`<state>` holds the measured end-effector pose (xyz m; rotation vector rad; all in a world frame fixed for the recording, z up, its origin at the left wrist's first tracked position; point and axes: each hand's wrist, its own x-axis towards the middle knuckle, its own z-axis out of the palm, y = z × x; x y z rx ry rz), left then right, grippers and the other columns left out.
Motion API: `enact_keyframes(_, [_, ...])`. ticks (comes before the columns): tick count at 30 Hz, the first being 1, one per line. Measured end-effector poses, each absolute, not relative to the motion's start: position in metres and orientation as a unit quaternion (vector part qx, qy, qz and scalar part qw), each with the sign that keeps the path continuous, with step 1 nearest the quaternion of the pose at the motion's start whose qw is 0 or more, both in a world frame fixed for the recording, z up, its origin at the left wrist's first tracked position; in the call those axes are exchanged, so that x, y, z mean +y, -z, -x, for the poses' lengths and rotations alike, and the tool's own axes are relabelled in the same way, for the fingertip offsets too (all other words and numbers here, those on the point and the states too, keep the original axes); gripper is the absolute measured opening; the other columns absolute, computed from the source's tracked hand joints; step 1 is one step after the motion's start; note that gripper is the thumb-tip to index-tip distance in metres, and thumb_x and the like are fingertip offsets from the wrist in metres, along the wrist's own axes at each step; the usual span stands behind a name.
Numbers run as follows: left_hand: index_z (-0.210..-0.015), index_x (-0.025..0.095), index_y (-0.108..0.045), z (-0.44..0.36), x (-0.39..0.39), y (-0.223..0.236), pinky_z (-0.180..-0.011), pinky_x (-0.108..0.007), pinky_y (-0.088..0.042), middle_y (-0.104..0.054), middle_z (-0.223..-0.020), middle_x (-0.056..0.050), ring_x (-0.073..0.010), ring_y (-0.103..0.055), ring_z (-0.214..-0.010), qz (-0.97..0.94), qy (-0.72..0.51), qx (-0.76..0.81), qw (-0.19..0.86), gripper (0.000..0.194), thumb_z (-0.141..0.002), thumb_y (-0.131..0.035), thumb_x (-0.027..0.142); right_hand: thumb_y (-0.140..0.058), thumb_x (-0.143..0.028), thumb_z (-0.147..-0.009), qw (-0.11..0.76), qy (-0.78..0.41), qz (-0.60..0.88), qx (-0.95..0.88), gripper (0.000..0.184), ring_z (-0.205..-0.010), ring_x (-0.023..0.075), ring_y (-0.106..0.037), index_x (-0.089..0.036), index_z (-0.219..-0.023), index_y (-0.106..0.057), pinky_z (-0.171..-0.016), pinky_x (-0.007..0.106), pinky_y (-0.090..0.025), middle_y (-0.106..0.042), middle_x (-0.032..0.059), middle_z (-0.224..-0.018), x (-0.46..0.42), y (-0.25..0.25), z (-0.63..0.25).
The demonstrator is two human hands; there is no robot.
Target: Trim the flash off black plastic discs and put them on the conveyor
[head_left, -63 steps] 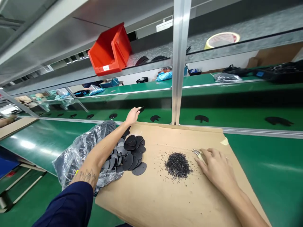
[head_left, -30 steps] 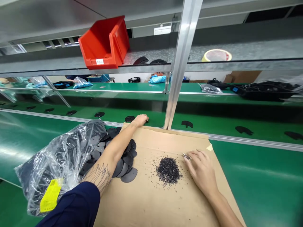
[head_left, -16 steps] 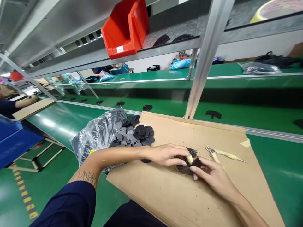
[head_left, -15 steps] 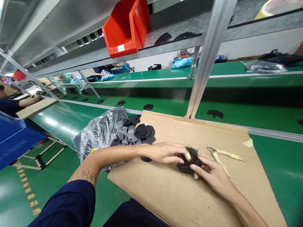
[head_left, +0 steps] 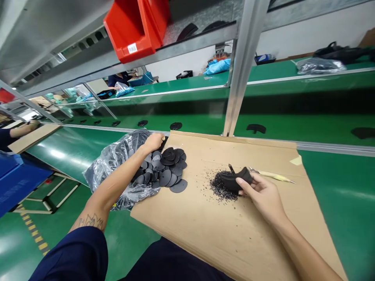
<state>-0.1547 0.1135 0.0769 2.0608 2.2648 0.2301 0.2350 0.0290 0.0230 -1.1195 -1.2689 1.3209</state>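
Observation:
My right hand (head_left: 261,192) is closed on a black rubber piece (head_left: 236,179), held bent just above a small heap of black crumbs (head_left: 220,189) on a sheet of cardboard (head_left: 211,234). My left hand (head_left: 153,141) reaches to the far end of a pile of flat black discs (head_left: 166,172), its fingers curled down onto a disc at the pile's edge. The pile spills from a clear plastic bag (head_left: 114,164) at the cardboard's left edge. A thin metal tool with a pale handle (head_left: 271,176) lies on the cardboard just beyond my right hand.
A green conveyor belt (head_left: 293,134) runs behind the cardboard carrying black pieces (head_left: 256,128). A metal post (head_left: 238,66) rises at the cardboard's far edge. A red bin (head_left: 134,27) sits on the shelf above. Another person's arm (head_left: 20,129) rests at far left.
My left hand left the piece held between both hands and moved left to the disc pile. My right hand keeps the black piece, now over the crumb heap.

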Motion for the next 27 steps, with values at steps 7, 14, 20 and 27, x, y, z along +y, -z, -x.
enact_keyframes(7, [-0.110,0.015,-0.072,0.091,0.054,-0.075,-0.081,-0.027,-0.060,-0.073,-0.109,-0.008,-0.0177,-0.070,-0.096,-0.740,-0.329,0.578,0.097,0.024,-0.093,-0.057,0.021,-0.088,-0.060,-0.063,0.403,-0.620,0.444,-0.507,0.049,-0.074,0.0198,-0.068,-0.020,-0.084,-0.068,-0.064,0.031,-0.060,-0.071,0.0037,-0.083,0.016,-0.027,-0.231])
enact_keyframes(14, [-0.094,0.017,-0.074,-0.009,-0.021,-0.037,-0.085,-0.027,-0.062,-0.077,-0.105,-0.008,-0.0153,-0.073,-0.099,-0.713,-0.537,0.353,0.279,0.015,-0.094,-0.060,0.010,-0.085,-0.050,-0.073,0.279,-0.759,0.344,-0.477,0.040,-0.063,0.0118,-0.059,-0.017,-0.083,-0.065,-0.058,0.023,-0.049,-0.065,-0.0009,-0.072,0.002,-0.026,-0.222])
enact_keyframes(20, [-0.092,0.016,-0.069,-0.004,-0.016,-0.012,-0.079,-0.030,-0.063,-0.077,-0.100,-0.007,-0.0154,-0.073,-0.092,-0.773,-0.530,0.304,0.173,0.018,-0.090,-0.057,0.001,-0.083,-0.045,-0.079,0.291,-0.752,0.358,-0.471,0.036,-0.054,0.0070,-0.040,-0.017,-0.078,-0.061,-0.049,0.019,-0.033,-0.045,-0.0066,-0.060,-0.002,-0.023,-0.224])
enact_keyframes(27, [-0.091,0.015,-0.067,0.001,-0.016,-0.007,-0.077,-0.033,-0.065,-0.076,-0.101,-0.007,-0.0180,-0.072,-0.094,-0.811,-0.491,0.291,0.126,0.014,-0.090,-0.061,0.002,-0.083,-0.049,-0.078,0.278,-0.746,0.402,-0.453,0.040,-0.054,0.0071,-0.038,-0.017,-0.075,-0.059,-0.050,0.020,-0.032,-0.040,-0.0066,-0.061,-0.005,-0.023,-0.224])
